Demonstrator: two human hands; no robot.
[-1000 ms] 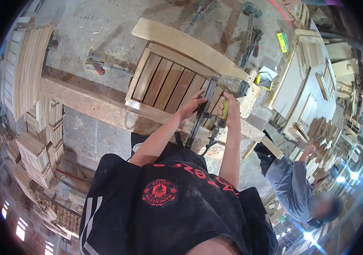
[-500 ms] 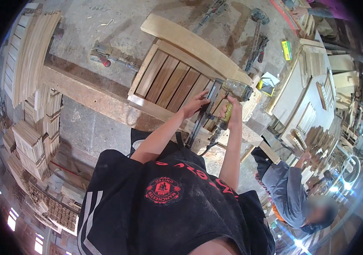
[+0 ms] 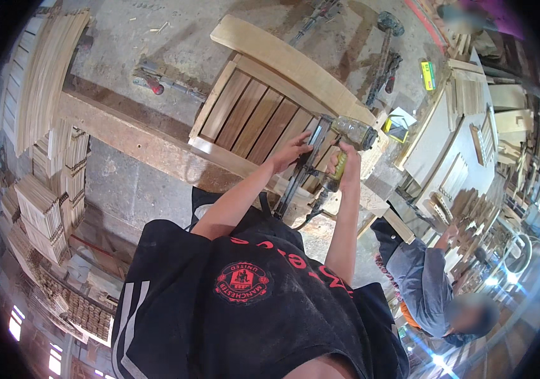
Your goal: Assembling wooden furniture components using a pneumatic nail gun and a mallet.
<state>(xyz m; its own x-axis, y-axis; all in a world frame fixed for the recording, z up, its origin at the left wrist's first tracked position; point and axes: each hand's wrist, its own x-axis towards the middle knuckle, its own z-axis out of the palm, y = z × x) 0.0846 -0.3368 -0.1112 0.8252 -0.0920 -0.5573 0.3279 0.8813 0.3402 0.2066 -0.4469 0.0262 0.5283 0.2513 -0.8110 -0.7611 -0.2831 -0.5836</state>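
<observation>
A slatted wooden frame [image 3: 254, 120] with dark brown slats and paler rails lies before me, a broad curved board [image 3: 289, 60] along its far side. Over its right end sits a nail gun [image 3: 353, 131] with a long dark magazine slanting toward my body. My right hand [image 3: 348, 165] is wrapped round the gun's yellowish handle. Beside the magazine, my left hand [image 3: 290, 155] has its fingers stretched out, the tips at or against the magazine's side. Where the nose of the gun meets the wood is hard to make out.
A long wooden beam [image 3: 137, 142] runs left under the frame. Clamps [image 3: 162, 82] lie on the concrete floor beyond. Stacked slats [image 3: 42, 208] stand at left. At right are a pale panel [image 3: 453, 158], a yellow-green box [image 3: 428, 76] and a co-worker in grey [image 3: 421, 278].
My hands and the nail gun stay nearly in place over the frame. The view has shifted slightly. At the upper right, another person's head has come into view.
</observation>
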